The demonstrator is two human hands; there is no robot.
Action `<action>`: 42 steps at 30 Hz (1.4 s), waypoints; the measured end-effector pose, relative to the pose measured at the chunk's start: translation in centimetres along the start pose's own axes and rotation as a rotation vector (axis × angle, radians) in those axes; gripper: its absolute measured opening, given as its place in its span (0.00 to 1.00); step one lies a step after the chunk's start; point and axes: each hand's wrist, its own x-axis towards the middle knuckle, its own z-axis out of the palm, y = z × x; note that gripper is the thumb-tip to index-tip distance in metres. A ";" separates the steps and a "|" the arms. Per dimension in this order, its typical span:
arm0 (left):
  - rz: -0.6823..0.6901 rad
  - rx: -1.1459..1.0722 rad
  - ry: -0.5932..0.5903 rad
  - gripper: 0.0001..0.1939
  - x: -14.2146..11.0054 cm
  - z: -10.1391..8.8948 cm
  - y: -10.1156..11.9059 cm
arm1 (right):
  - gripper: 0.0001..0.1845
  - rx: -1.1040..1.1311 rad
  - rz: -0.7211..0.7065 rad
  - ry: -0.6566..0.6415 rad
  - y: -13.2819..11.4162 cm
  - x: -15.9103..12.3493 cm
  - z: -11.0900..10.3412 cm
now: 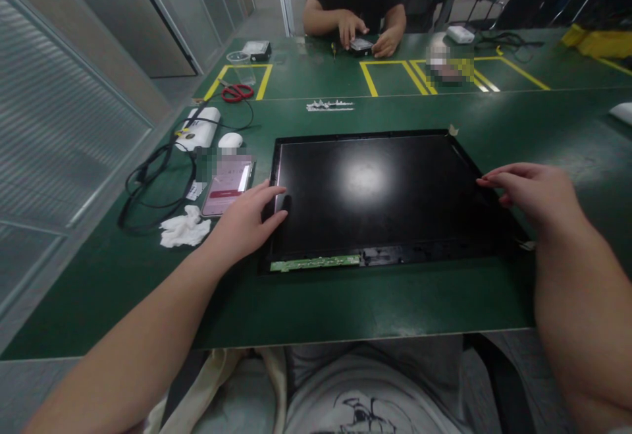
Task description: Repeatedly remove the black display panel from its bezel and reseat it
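A black flat display panel (405,203) lies face up on the green table. It has a dark frame, and a thin green circuit board (316,263) runs along its near left edge. My left hand (249,217) rests over the panel's left edge, its thumb and fingers apart. At the opposite side my right hand (533,193) is closed in a pinch on the right edge of the panel, with the fingertips touching the frame. Small pale tabs (452,131) stick out at the far right corner and the near right corner.
Left of the panel lie a phone (228,187), a crumpled tissue (185,226), a white device (198,128), black cables (158,184) and red-handled scissors (237,93). Small white strips (330,105) lie beyond the panel. Across the table, a person (355,6) handles a small drive-like box (361,46).
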 end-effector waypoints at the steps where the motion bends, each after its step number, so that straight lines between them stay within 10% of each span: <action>1: 0.002 -0.006 0.001 0.29 0.0 0.0 0.0 | 0.07 -0.002 -0.003 -0.002 0.0 0.0 0.0; 42: -0.077 -0.004 -0.064 0.37 0.5 -0.1 0.8 | 0.09 -0.062 -0.068 -0.015 2.1 1.7 0.7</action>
